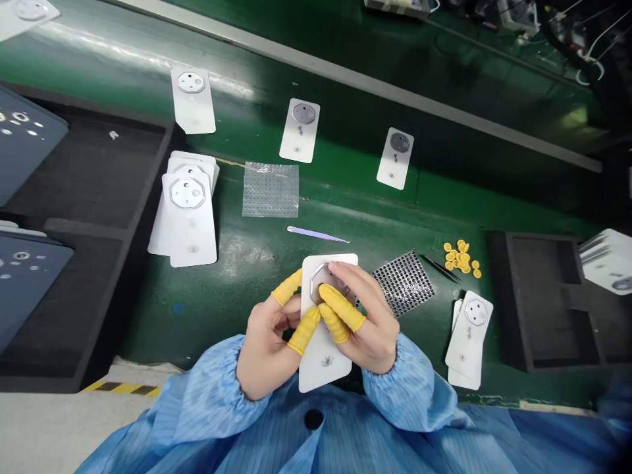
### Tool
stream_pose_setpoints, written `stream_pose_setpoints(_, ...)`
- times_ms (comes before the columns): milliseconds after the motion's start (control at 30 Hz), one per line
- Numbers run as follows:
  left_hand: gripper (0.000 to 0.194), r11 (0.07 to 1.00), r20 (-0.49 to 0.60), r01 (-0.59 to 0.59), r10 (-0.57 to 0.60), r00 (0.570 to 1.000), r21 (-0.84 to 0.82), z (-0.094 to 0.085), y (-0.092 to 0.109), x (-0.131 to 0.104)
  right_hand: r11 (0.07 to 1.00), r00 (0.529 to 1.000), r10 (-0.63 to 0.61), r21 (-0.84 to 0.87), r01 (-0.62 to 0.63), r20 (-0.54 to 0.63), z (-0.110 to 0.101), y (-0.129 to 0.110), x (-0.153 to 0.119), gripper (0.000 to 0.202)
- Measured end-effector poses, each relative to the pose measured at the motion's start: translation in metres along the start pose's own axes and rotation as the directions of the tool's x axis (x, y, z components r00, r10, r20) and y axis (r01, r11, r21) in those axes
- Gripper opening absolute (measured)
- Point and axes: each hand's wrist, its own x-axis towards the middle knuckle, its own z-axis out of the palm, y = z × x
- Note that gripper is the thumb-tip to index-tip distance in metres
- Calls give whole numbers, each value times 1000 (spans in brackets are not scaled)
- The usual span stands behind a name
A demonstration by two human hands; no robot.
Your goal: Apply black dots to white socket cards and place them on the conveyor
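Observation:
Close to my body I hold a white phone back cover [323, 359] with an octagonal camera ring near its upper end. My left hand [276, 336] grips its left edge, thumb on the face and the other fingers at the side and behind. Over the camera ring bends my right hand [368, 319], its thumb and forefinger in yellow finger cots pinched together at the ring. Whatever lies between those tips is too small or hidden to make out. Just right of the cover lies a sheet of small black round stickers [405, 283]. Purple tweezers [318, 234] rest beyond the cover.
Black tweezers [441, 268] and loose yellow finger cots [463, 258] lie at right. White covers are stacked at left [192, 227] and right [471, 336]; several more lie along the back. Bubble wrap [270, 191] sits mid-bench. Black trays [148, 171] flank both sides.

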Motion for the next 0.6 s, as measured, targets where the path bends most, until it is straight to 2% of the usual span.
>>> stream_pose_setpoints(200,52,993,7,-66,65,998,97,0,-1,1,998,1000,-5,59,3,31,-3,2,0,40)
stream_pose_setpoints(367,47,967,-5,-151,156,988,205,-1,0,3,991,993,69,108,-79,94,-2,2,-1,42)
stream_pose_setpoints(500,62,990,-17,-118,120,993,81,-1,-3,2,968,989,110,217,-129,99,-1,3,-1,45)
stream_pose_setpoints(600,61,997,-43,-15,12,999,-71,1,-3,3,872,963,260,414,-263,64,-4,3,3,36)
